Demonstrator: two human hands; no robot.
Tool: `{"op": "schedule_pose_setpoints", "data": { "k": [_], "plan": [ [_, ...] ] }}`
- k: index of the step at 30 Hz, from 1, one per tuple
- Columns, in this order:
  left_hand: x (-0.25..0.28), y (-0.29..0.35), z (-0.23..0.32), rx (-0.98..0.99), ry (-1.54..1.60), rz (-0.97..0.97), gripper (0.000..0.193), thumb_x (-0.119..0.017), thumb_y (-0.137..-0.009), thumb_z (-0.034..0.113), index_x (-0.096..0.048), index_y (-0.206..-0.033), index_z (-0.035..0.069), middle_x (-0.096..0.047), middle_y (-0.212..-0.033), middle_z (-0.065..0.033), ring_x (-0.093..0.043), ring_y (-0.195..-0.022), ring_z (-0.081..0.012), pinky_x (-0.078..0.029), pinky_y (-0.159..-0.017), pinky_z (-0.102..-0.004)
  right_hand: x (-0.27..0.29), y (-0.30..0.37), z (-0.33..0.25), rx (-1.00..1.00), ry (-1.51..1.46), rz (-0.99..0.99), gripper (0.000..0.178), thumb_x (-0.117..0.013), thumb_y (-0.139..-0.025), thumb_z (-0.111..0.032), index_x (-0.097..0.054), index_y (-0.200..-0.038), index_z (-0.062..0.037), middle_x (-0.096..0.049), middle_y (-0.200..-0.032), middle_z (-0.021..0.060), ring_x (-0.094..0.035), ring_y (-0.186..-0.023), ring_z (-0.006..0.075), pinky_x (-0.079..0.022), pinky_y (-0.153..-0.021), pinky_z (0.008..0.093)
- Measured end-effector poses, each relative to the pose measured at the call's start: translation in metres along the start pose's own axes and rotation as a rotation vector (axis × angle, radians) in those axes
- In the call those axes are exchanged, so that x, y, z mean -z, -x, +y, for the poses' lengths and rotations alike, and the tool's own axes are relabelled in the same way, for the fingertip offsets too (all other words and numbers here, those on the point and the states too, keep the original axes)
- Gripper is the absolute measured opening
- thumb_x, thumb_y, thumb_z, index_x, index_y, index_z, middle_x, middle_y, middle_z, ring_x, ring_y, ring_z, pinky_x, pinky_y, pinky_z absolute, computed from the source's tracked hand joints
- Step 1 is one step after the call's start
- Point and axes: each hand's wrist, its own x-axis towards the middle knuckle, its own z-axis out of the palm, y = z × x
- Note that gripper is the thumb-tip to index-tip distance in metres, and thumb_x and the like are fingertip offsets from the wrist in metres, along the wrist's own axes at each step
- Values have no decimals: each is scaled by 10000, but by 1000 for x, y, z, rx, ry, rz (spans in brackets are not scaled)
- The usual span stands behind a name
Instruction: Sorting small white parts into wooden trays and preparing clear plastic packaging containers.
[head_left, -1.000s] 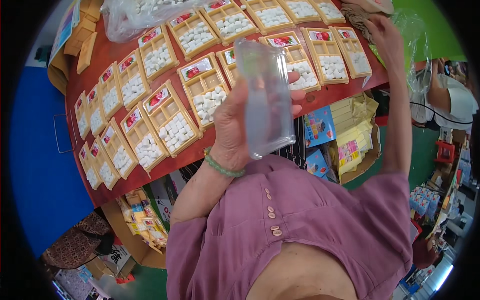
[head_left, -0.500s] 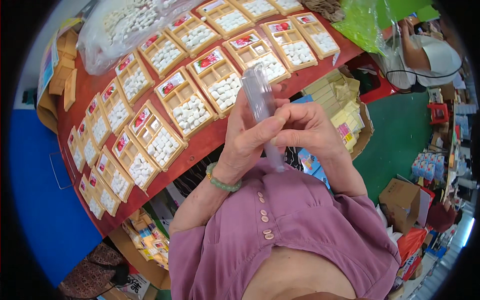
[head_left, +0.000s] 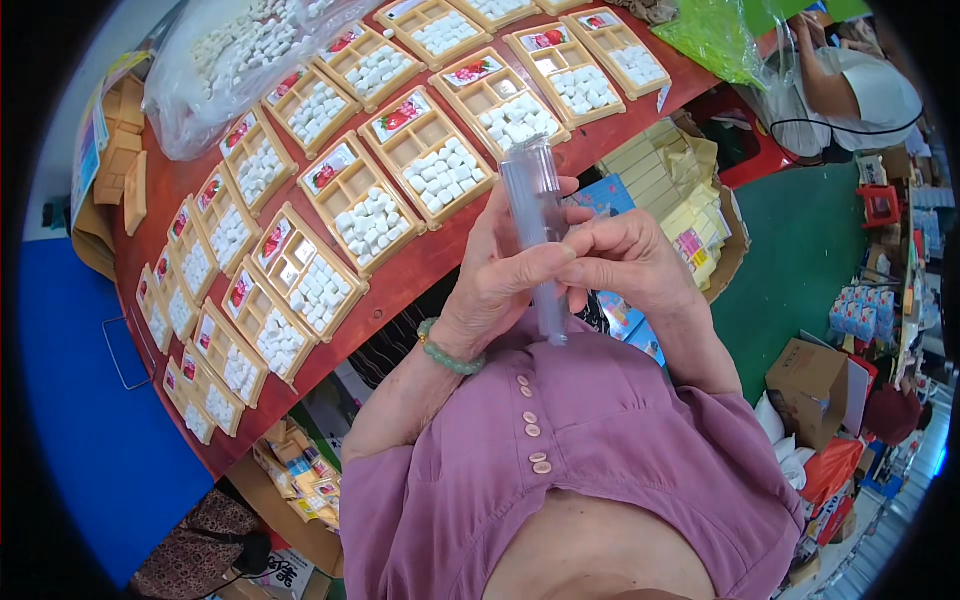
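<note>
The fingers of the left hand are wrapped around a clear plastic sleeve, thumb across its front, clamped on its middle. The fingers of the right hand are curled together and pinch the same sleeve from the other side, a little lower. Held by both hands this way, the sleeve stands nearly upright and cannot twist or sag, which suits a thin, limp thing that would fold under its own weight.

The sleeve itself is long and narrow, see-through with a faint grey-blue cast. Its top end rises above the hands, its lower end pokes out below them, just in front of the purple shirt. Whether anything is inside it I cannot tell.

A green bead bracelet sits on the left wrist, below and to the left of the sleeve.

Beyond the sleeve lies the red worktop, its edge passing just behind the hands. Rows of tan trays cover it above and to the left of the sleeve, each holding white cubes and a small red-and-green picture card, so they sit within easy arm's reach. Farther up and left of the sleeve is a big clear bag of the same white cubes. Up and to the right of the sleeve lies a green plastic bag, and beyond it another person's white sleeve. To the lower right of the sleeve, on the floor, stands a cardboard box.
</note>
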Motion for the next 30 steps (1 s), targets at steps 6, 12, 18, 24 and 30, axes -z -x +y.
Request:
{"op": "schedule_pose_setpoints", "data": {
  "k": [6,12,18,24,30],
  "plan": [
    [-7,-4,-3,-28,-78,43,851,-809,-721,105,-327,-1420,56,-436,-1327,-114,-508,-1182,-233,-468,-984,-393,-3,11,-10,-4,94,87,74,-659,-857,-13,-683,-903,39,-685,-800,65,-643,-663,96,-499,-604,216],
    [-12,-4,-9,-48,-147,68,885,-812,-716,65,-300,-1438,66,-414,-1327,-109,-486,-1168,-207,-467,-976,-369,-9,19,-14,94,397,141,53,-603,-817,10,-647,-838,31,-656,-760,38,-618,-707,84,-496,-648,228],
    [-11,-3,-10,-30,-124,87,824,-764,-744,51,-308,-1430,54,-455,-1296,-105,-518,-1136,-198,-467,-959,-353,-2,25,-11,94,230,176,59,-592,-822,15,-631,-866,22,-631,-740,28,-604,-676,71,-481,-615,218],
    [-25,-8,-7,53,-104,158,755,-758,-748,64,-355,-1385,28,-521,-1208,-97,-576,-1042,-178,-475,-916,-328,5,31,-18,-19,108,255,88,-596,-877,-51,-629,-916,21,-640,-773,31,-595,-661,59,-436,-545,195],
    [-22,-8,-13,-43,-295,196,811,-768,-763,90,-298,-1419,11,-473,-1288,-113,-536,-1129,-186,-452,-961,-321,8,35,-4,108,175,281,110,-595,-932,-59,-621,-991,30,-640,-881,45,-592,-766,79,-451,-675,205]
  ]
}}
